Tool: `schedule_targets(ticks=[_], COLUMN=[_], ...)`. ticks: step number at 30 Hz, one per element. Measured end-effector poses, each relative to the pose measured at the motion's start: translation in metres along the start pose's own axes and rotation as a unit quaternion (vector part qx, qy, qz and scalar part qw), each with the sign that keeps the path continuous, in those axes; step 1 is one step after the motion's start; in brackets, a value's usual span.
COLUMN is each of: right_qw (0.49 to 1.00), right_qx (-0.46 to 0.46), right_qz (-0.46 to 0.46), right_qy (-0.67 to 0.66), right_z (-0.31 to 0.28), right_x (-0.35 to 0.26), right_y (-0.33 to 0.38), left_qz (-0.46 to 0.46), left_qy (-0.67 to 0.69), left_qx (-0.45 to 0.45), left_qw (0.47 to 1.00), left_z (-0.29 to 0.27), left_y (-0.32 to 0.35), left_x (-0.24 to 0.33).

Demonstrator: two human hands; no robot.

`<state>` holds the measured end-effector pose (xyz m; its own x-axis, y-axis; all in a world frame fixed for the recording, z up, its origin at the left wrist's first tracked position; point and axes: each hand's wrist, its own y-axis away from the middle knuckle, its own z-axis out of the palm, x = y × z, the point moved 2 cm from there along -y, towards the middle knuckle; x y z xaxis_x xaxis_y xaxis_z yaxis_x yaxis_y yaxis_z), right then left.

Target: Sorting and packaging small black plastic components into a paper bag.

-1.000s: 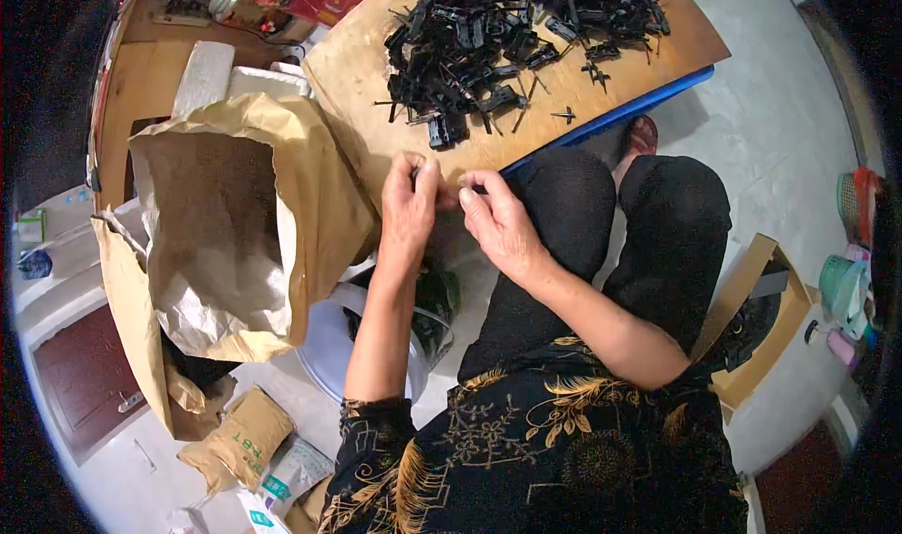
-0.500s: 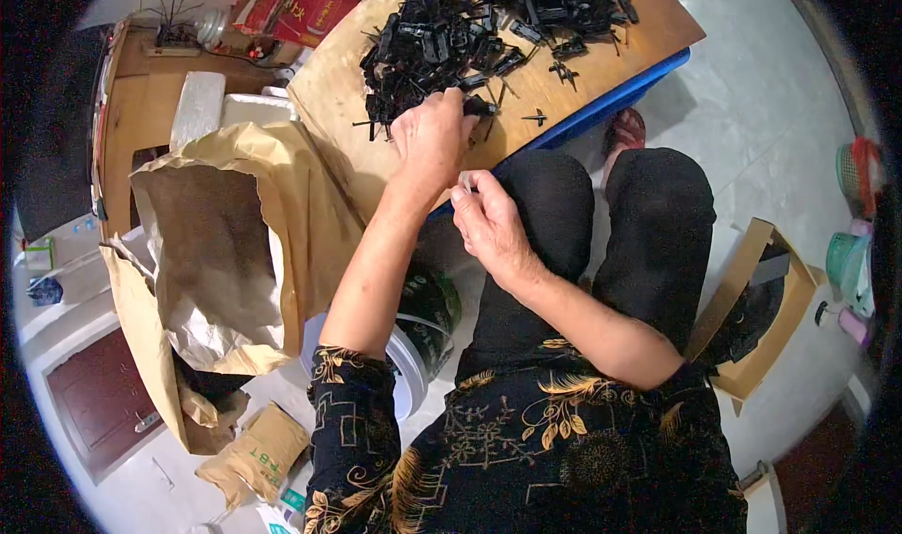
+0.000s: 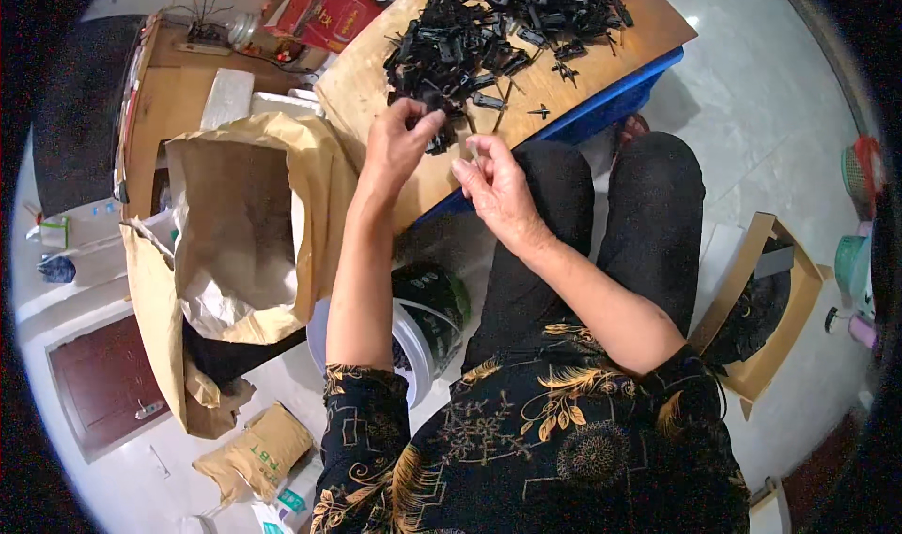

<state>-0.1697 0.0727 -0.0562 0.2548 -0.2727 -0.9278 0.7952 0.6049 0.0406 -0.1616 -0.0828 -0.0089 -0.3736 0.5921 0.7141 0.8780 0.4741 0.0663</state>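
A heap of black plastic parts (image 3: 479, 36) lies on the wooden tabletop (image 3: 352, 78). My left hand (image 3: 390, 149) is at the near left edge of the heap, its thumb and fingers bent toward each other. What they hold, if anything, is hidden among the dark parts. Just right of it and closer to me, my right hand (image 3: 503, 196) is closed, thumb against forefinger, on a small pale flat piece (image 3: 474, 149) that sticks up from the fingertips. A few black parts, among them a small cross-shaped one (image 3: 538, 111), lie apart from the heap.
An open brown paper sack (image 3: 319, 196) stands left of the table. Below my left forearm are a white bucket (image 3: 420, 356) and a dark green bucket (image 3: 442, 299). A cardboard box (image 3: 742, 384) with black contents sits at right. Blue plastic (image 3: 611, 97) shows under the tabletop.
My left hand has drawn back slightly left and its thumb now shows. My right hand has shifted slightly right, its pale piece more visible. The whole view has shifted a little.
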Motion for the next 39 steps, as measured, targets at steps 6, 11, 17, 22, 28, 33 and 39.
schedule_targets(ticks=[6,11,17,22,28,33,39], right_qw=[0.996,0.987,0.969,0.953,0.957,0.971,0.976], right_qx=[-0.057,-0.122,-0.177,-0.224,-0.200,-0.199,-0.191], right_qz=[-0.040,0.024,0.093,0.155,0.175,0.127,0.022], right_qy=[-0.054,-0.100,-0.143,-0.134,-0.115,-0.046,0.102], right_z=[0.006,0.006,0.000,-0.004,-0.004,-0.001,-0.001], right_x=[-0.009,-0.019,-0.030,-0.039,-0.037,-0.031,-0.017], right_y=[0.006,0.011,0.016,0.020,0.022,0.022,0.019], left_qz=[-0.072,-0.060,-0.006,0.073,-0.022,-0.094,-0.107], left_qy=[0.143,0.221,0.207,0.152,0.202,0.256,0.275], left_qx=[-0.004,-0.012,-0.068,-0.064,-0.049,-0.042,-0.050], left_qw=[0.987,0.973,0.976,0.984,0.978,0.961,0.954], left_z=[0.002,-0.003,-0.006,0.000,0.006,0.002,0.005], left_y=[0.062,0.092,0.114,0.121,0.123,0.122,0.117], left_x=[0.023,0.033,0.047,0.050,0.051,0.044,0.036])
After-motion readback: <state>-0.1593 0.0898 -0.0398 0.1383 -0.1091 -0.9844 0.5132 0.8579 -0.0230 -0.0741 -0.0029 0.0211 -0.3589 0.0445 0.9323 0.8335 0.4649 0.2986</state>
